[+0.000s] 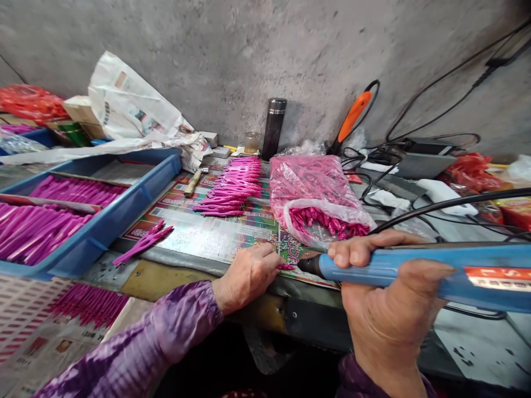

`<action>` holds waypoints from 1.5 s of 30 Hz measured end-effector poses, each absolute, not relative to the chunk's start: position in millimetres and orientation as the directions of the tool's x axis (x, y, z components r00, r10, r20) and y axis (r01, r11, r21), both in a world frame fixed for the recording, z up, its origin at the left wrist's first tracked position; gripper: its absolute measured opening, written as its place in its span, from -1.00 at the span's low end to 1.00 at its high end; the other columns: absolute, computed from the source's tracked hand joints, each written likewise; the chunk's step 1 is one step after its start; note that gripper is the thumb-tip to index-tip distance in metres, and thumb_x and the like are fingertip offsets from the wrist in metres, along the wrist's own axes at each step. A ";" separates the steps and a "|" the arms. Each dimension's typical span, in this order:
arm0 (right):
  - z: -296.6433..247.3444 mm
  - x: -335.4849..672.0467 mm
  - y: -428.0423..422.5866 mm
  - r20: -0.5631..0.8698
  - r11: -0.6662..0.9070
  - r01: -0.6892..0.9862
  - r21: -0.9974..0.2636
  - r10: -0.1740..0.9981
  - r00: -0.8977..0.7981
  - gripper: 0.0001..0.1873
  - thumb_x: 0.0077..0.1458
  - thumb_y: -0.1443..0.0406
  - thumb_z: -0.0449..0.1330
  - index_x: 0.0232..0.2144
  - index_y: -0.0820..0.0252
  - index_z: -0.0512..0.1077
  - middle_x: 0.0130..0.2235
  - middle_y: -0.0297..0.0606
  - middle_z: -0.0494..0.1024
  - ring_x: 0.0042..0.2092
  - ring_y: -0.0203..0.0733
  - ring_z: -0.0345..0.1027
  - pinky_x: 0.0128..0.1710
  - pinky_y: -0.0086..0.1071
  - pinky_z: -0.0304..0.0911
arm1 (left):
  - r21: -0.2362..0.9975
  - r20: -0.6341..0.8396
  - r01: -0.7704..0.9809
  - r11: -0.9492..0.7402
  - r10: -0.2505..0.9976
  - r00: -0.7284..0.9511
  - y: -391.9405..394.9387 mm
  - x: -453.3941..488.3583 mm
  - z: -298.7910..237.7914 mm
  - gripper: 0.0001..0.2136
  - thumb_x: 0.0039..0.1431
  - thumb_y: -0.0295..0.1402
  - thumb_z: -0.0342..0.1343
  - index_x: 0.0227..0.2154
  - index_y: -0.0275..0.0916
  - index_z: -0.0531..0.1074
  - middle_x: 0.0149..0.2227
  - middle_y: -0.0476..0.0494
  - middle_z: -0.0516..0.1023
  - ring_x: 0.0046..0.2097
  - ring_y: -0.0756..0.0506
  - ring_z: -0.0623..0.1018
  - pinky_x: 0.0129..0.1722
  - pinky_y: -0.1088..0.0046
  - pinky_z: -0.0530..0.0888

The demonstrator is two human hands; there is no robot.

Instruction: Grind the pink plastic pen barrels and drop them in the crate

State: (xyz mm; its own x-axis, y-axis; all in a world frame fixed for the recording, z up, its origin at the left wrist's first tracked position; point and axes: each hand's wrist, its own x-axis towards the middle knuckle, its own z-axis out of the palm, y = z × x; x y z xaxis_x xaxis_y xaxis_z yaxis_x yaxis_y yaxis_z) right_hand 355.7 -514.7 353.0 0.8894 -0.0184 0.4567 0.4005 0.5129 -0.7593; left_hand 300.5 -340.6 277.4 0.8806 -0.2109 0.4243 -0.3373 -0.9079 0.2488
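Note:
My right hand [388,315] is wrapped round a blue electric screwdriver [385,265], which lies level with its dark nose pointing left. At the bench's front edge, my left hand [249,272] is closed on a slim pink piece [286,267]. Only the end of that piece shows, close to the screwdriver's nose; whether they touch I cannot tell. Tiny metal bits [265,236] lie scattered just beyond the left hand. Farther back is a stacked row of pink pieces [234,185], with an open plastic bag [307,179] full of similar ones to its right. A few pink pieces [143,241] rest at left.
A blue tray [143,202] of pink pieces stands at left, above a white basket [25,320]. Along the wall are a black flask [274,128], a small glass [251,142] and an orange-handled tool [354,117]. A small hammer [193,183] lies mid-bench. Cables [415,213] clutter the right.

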 end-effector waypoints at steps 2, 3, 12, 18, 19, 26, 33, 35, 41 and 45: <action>352.3 355.6 -515.1 0.453 0.513 0.397 -0.761 -0.017 0.891 -0.42 -0.09 -0.22 0.41 -0.39 0.11 0.42 -0.54 -0.48 0.34 -0.51 -0.28 0.23 -0.43 -0.29 0.31 | 0.232 0.431 -0.347 -0.909 -0.224 0.874 -340.1 300.0 277.4 -0.82 0.39 -0.48 0.04 -0.31 -0.28 0.53 -0.33 -0.11 0.51 -0.28 -0.08 0.52 -0.32 0.45 0.40; 352.2 355.5 -515.2 0.451 0.511 0.394 -0.764 -0.014 0.892 -0.42 -0.08 -0.22 0.41 -0.39 0.10 0.42 -0.54 -0.47 0.34 -0.51 -0.27 0.23 -0.43 -0.29 0.31 | 0.227 0.430 -0.349 -0.909 -0.228 0.874 -339.8 299.6 277.2 -0.81 0.39 -0.47 0.04 -0.31 -0.27 0.53 -0.33 -0.11 0.51 -0.28 -0.08 0.52 -0.32 0.45 0.40; 354.6 352.2 -515.9 0.457 0.491 0.404 -0.772 -0.013 0.889 -0.43 -0.07 -0.23 0.40 -0.40 0.09 0.40 -0.57 -0.48 0.35 -0.52 -0.27 0.22 -0.42 -0.29 0.30 | 0.173 0.451 -0.369 -0.913 -0.260 0.854 -338.7 296.6 274.6 -0.71 0.48 -0.41 -0.07 -0.30 -0.25 0.54 -0.36 -0.10 0.51 -0.34 -0.05 0.48 -0.35 0.46 0.36; 355.8 351.9 -516.2 0.470 0.483 0.418 -0.769 -0.017 0.883 -0.41 -0.08 -0.24 0.39 -0.39 0.10 0.40 -0.58 -0.49 0.35 -0.54 -0.27 0.23 -0.42 -0.29 0.30 | 0.177 0.426 -0.375 -0.910 -0.272 0.863 -340.3 296.8 276.0 -0.75 0.47 -0.45 -0.05 -0.29 -0.28 0.51 -0.31 -0.12 0.53 -0.28 -0.08 0.50 -0.29 0.43 0.39; 356.2 351.6 -516.3 0.472 0.483 0.420 -0.769 -0.016 0.882 -0.42 -0.07 -0.23 0.39 -0.40 0.10 0.39 -0.58 -0.49 0.35 -0.54 -0.27 0.23 -0.42 -0.29 0.30 | 0.173 0.418 -0.368 -0.913 -0.271 0.867 -340.5 296.8 276.2 -0.76 0.46 -0.46 -0.05 -0.29 -0.28 0.50 -0.31 -0.12 0.52 -0.28 -0.08 0.49 -0.29 0.43 0.38; 356.3 350.3 -517.9 0.473 0.488 0.417 -0.767 -0.011 0.881 -0.42 -0.07 -0.22 0.40 -0.40 0.11 0.40 -0.58 -0.49 0.36 -0.53 -0.27 0.23 -0.42 -0.29 0.30 | 0.162 0.403 -0.350 -0.923 -0.262 0.877 -341.0 297.5 276.4 -0.76 0.47 -0.44 -0.05 -0.31 -0.26 0.47 -0.33 -0.09 0.51 -0.29 -0.07 0.47 -0.29 0.44 0.36; 354.0 348.7 -517.9 0.458 0.493 0.394 -0.775 0.009 0.889 -0.45 -0.05 -0.19 0.40 -0.40 0.11 0.40 -0.57 -0.48 0.36 -0.53 -0.27 0.23 -0.41 -0.29 0.30 | 0.153 0.401 -0.335 -0.930 -0.251 0.881 -343.6 297.0 276.0 -0.78 0.47 -0.44 -0.02 -0.29 -0.27 0.49 -0.32 -0.09 0.51 -0.29 -0.07 0.48 -0.28 0.43 0.38; 353.8 348.0 -517.9 0.460 0.495 0.394 -0.774 0.012 0.888 -0.45 -0.05 -0.19 0.40 -0.39 0.11 0.41 -0.58 -0.48 0.36 -0.53 -0.28 0.23 -0.41 -0.29 0.30 | 0.149 0.398 -0.327 -0.933 -0.247 0.884 -343.8 296.8 276.8 -0.79 0.47 -0.45 -0.02 -0.26 -0.27 0.49 -0.30 -0.10 0.52 -0.26 -0.08 0.49 -0.27 0.42 0.40; 354.2 346.9 -519.0 0.460 0.499 0.392 -0.773 0.016 0.888 -0.47 -0.03 -0.17 0.40 -0.38 0.11 0.41 -0.57 -0.48 0.36 -0.52 -0.28 0.23 -0.40 -0.30 0.31 | 0.091 0.345 -0.342 -0.935 -0.293 0.892 -342.8 296.3 277.1 -0.77 0.46 -0.51 -0.05 -0.26 -0.26 0.49 -0.26 -0.13 0.53 -0.26 -0.09 0.51 -0.32 0.43 0.39; 353.6 346.9 -519.3 0.458 0.500 0.388 -0.774 0.019 0.889 -0.48 -0.02 -0.17 0.39 -0.38 0.11 0.41 -0.57 -0.48 0.36 -0.51 -0.28 0.24 -0.39 -0.29 0.31 | 0.100 0.321 -0.339 -0.936 -0.292 0.901 -342.9 295.3 278.7 -0.76 0.46 -0.52 -0.09 -0.22 -0.26 0.49 -0.24 -0.15 0.54 -0.23 -0.10 0.52 -0.29 0.42 0.41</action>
State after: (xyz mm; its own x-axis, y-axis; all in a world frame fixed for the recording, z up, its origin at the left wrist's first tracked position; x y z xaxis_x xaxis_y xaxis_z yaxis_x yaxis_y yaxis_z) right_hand 346.9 -519.3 353.6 0.8887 0.0191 0.4581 0.3882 0.5004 -0.7739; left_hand 295.3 -342.9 278.7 0.9010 -0.2919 0.3210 -0.3388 -0.9355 0.1001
